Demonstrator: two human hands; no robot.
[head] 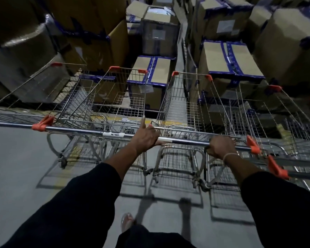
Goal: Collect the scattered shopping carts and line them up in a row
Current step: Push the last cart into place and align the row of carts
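Several wire shopping carts with orange corner caps stand side by side, noses toward a wall of boxes. A chrome handle bar (186,141) runs across in front of me. My left hand (145,136) rests on it with fingers curled round the bar and thumb raised. My right hand (220,146) is closed around the same bar near its right orange cap. Ahead of my hands is the centre-right cart basket (177,108). The centre-left cart (104,104) is beside it, another cart (25,104) is at far left, and more carts (293,126) are on the right.
Stacked cardboard boxes with blue tape (231,59) rise directly beyond the carts' noses, with a narrow gap (181,51) between stacks. Grey concrete floor (16,167) lies to my left, marked with a yellow line (61,178). My foot (127,221) shows below.
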